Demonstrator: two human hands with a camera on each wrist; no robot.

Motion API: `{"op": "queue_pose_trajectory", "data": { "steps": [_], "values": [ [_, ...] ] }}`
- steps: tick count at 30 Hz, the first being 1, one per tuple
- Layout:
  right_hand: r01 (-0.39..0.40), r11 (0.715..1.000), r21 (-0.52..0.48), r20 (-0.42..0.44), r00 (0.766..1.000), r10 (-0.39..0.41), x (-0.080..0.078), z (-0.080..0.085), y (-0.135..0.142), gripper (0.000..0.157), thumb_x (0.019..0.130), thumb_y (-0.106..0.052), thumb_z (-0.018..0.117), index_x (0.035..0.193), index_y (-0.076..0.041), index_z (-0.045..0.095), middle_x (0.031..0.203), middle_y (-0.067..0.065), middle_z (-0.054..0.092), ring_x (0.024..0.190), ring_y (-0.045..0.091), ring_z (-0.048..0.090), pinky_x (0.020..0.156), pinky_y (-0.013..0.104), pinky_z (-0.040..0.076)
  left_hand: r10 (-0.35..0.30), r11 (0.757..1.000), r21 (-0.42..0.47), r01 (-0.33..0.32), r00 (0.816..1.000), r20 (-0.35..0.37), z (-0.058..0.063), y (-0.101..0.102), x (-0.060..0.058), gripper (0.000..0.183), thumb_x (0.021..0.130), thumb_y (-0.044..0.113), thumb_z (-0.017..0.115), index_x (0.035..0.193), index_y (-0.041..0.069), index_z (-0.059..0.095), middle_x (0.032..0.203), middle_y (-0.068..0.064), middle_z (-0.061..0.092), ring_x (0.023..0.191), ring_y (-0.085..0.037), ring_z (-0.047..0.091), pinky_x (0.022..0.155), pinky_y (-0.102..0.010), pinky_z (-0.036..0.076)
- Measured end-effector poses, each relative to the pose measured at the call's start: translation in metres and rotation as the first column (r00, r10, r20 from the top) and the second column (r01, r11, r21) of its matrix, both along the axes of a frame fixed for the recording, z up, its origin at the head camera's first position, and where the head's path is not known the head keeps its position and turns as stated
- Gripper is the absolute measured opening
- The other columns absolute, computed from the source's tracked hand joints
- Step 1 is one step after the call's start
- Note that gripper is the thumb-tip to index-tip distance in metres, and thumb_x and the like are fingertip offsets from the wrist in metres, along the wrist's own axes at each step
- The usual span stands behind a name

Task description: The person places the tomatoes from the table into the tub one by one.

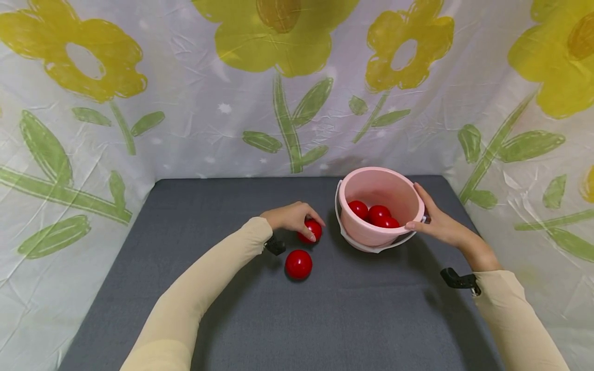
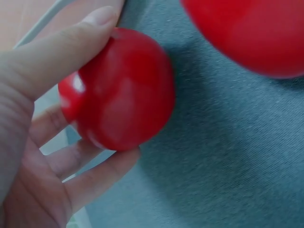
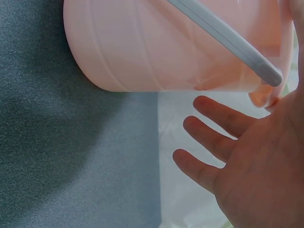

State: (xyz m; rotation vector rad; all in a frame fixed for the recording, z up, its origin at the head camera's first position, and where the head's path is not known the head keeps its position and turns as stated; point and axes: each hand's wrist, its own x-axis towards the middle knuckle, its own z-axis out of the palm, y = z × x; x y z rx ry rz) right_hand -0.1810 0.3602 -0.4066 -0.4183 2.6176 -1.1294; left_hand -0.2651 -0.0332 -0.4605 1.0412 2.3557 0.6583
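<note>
In the head view my left hand (image 1: 293,216) grips a glossy red ball (image 1: 310,232) from above, left of a pink bucket (image 1: 366,234). The left wrist view shows the thumb on one side of that ball (image 2: 126,90) and fingertips on the other. A second red ball (image 1: 299,265) lies just nearer to me. My right hand (image 1: 438,221) holds the bucket's right rim between thumb and index finger. In the right wrist view its other fingers (image 3: 209,137) spread out beside the bucket wall (image 3: 142,47). Several red balls (image 1: 379,212) lie inside the bucket.
A dark grey cloth (image 1: 352,319) covers the table. The bucket's white handle (image 1: 359,246) hangs down around its near side. A white curtain (image 1: 199,129) with yellow flowers borders the table at the back and both sides.
</note>
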Motion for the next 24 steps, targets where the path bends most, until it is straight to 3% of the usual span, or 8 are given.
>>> {"op": "queue_pose_trajectory", "data": {
  "steps": [10, 20, 24],
  "values": [
    [-0.008, 1.0, -0.002, 0.003, 1.0, 0.008, 0.0, 0.0, 0.001, 0.107, 0.09, -0.025, 0.066, 0.158, -0.023, -0.016, 0.164, 0.02, 0.004, 0.135, 0.04, 0.028, 0.097, 0.044, 0.043, 0.02, 0.999, 0.032, -0.019, 1.0, -0.006, 0.028, -0.002, -0.012, 0.046, 0.081, 0.026, 0.082, 0.125, 0.017, 0.07, 0.126, -0.002, 0.068, 0.111, -0.017, 0.06, 0.09, -0.031, 0.057],
    [-0.004, 1.0, 0.005, 0.001, 1.0, 0.004, 0.0, 0.0, 0.0, 0.107, 0.09, -0.026, 0.067, 0.158, -0.022, -0.015, 0.164, 0.02, 0.004, 0.135, 0.04, 0.029, 0.098, 0.046, 0.043, 0.042, 0.999, 0.0, -0.042, 0.998, -0.046, 0.082, -0.002, -0.022, 0.045, 0.085, 0.026, 0.079, 0.128, 0.022, 0.068, 0.131, -0.002, 0.066, 0.116, -0.02, 0.059, 0.094, -0.034, 0.057],
    [-0.002, 1.0, 0.005, 0.003, 1.0, 0.002, 0.001, 0.0, 0.0, 0.107, 0.09, -0.027, 0.067, 0.158, -0.022, -0.016, 0.164, 0.02, 0.005, 0.134, 0.041, 0.03, 0.099, 0.05, 0.044, 0.055, 0.998, 0.002, -0.055, 0.997, -0.052, 0.094, -0.002, -0.023, 0.045, 0.085, 0.027, 0.079, 0.128, 0.023, 0.068, 0.132, -0.002, 0.065, 0.118, -0.021, 0.059, 0.094, -0.036, 0.056]
  ]
}}
